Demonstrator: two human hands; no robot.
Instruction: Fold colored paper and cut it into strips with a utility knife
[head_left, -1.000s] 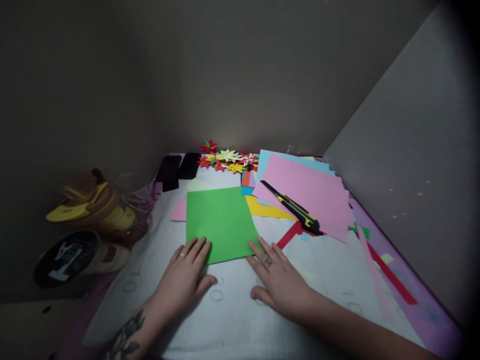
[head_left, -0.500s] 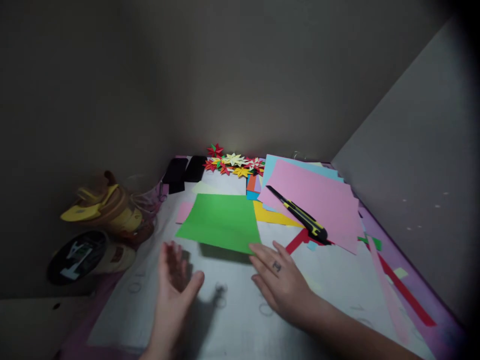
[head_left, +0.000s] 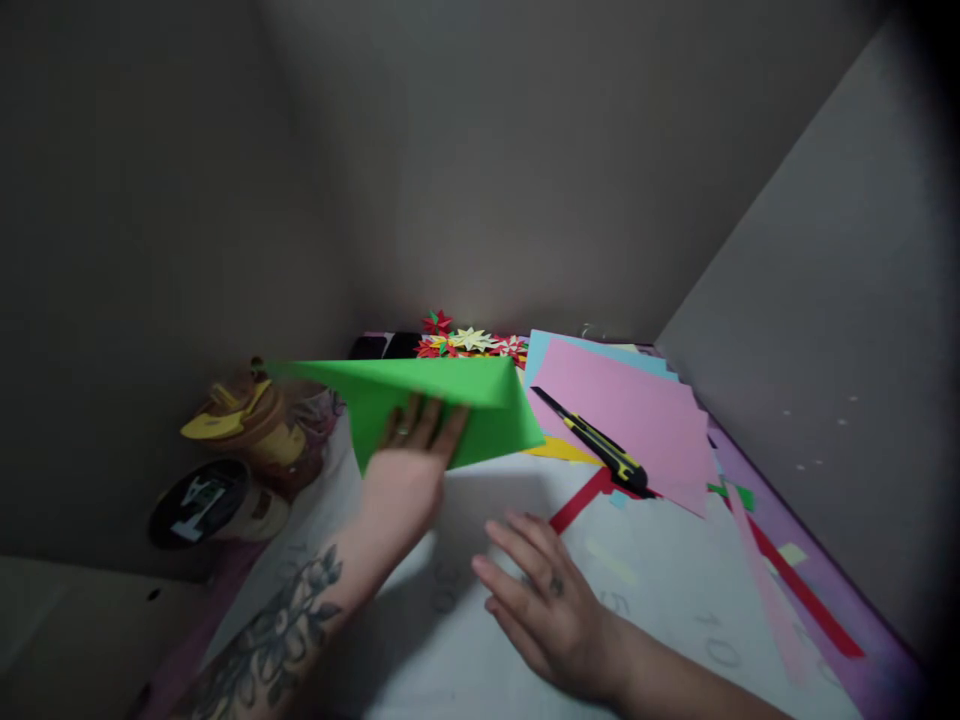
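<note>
A green sheet of paper is raised over the middle of the white work surface, its upper part bent over and its left corner blurred. My left hand lies against the sheet, fingers spread and partly under the bent part; no grip on it can be made out. Nearer to me, my right hand hovers with fingers apart and holds nothing. A black and yellow cutter knife rests on pink paper to the right.
Folded paper stars lie along the back by dark flat objects. A brown and yellow cup and a dark-lidded cup stand left. Red strips lie at the right edge. Walls rise behind.
My left hand has moved forward and right onto the green sheet, which has lifted and bent. My right hand has come away from the sheet's edge. The view has shifted slightly.
</note>
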